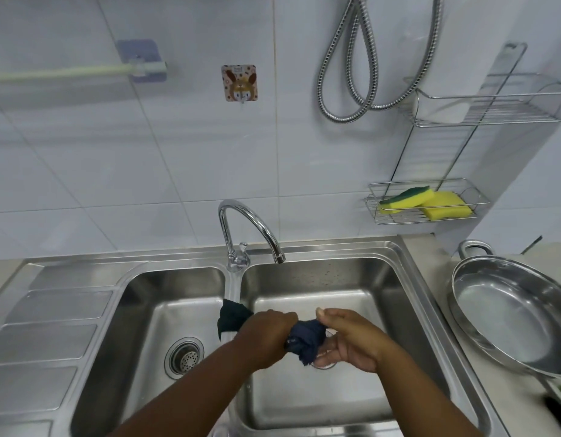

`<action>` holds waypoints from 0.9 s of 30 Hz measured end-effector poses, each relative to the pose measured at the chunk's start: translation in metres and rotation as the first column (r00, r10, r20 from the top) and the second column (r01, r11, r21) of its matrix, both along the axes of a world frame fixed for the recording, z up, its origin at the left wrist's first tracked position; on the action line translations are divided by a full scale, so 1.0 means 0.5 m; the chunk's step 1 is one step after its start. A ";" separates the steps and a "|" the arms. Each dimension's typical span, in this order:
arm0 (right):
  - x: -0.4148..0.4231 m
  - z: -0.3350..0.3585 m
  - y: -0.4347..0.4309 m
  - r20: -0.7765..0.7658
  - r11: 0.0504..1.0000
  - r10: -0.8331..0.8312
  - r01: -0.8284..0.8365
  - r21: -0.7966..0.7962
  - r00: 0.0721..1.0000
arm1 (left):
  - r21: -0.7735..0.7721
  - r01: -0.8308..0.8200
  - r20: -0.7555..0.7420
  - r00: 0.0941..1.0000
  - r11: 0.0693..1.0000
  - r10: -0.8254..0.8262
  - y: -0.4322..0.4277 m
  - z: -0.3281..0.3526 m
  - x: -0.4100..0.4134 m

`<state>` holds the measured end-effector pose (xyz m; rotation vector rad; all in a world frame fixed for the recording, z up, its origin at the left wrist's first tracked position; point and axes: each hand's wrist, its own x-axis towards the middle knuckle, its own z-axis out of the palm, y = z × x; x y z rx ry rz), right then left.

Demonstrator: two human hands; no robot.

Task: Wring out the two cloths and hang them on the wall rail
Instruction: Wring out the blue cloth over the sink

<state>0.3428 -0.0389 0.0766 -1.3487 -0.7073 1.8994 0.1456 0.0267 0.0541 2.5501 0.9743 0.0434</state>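
Note:
A dark blue cloth is bunched and twisted between both hands above the right sink basin. My left hand is closed around its left part. A dark end of cloth sticks out past that hand, over the divider between the basins; whether it is the same cloth I cannot tell. My right hand grips the right end, thumb on top. The pale green wall rail runs along the tiles at the upper left, bare, held by a purple bracket.
A chrome tap arches over the right basin. The left basin has a drain strainer. A wire rack holds two yellow sponges. A large steel pan sits on the right counter. A shower hose hangs above.

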 end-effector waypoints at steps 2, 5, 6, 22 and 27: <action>0.007 -0.028 -0.001 -0.132 0.988 0.134 -0.142 -0.060 0.982 | 0.133 0.118 -0.060 0.992 0.984 -0.111 0.001 0.003 0.015; -0.001 -0.061 0.004 -0.285 0.929 0.340 -0.368 -0.050 0.896 | 0.249 0.295 -0.180 0.950 0.922 -0.256 -0.006 0.014 0.046; -0.004 -0.066 0.006 -0.285 0.909 0.383 -0.414 -0.053 0.878 | 0.236 0.363 -0.249 0.919 0.901 -0.305 -0.008 0.013 0.050; -0.055 -0.160 -0.004 0.997 0.741 0.072 -0.671 -0.036 0.027 | -0.466 -0.082 -0.444 0.883 0.881 -0.153 0.011 -0.082 0.097; -0.050 -0.203 -0.018 0.982 0.584 -0.155 -0.812 0.004 -0.107 | -0.791 -0.340 -0.453 0.884 0.508 -0.113 0.032 -0.101 0.074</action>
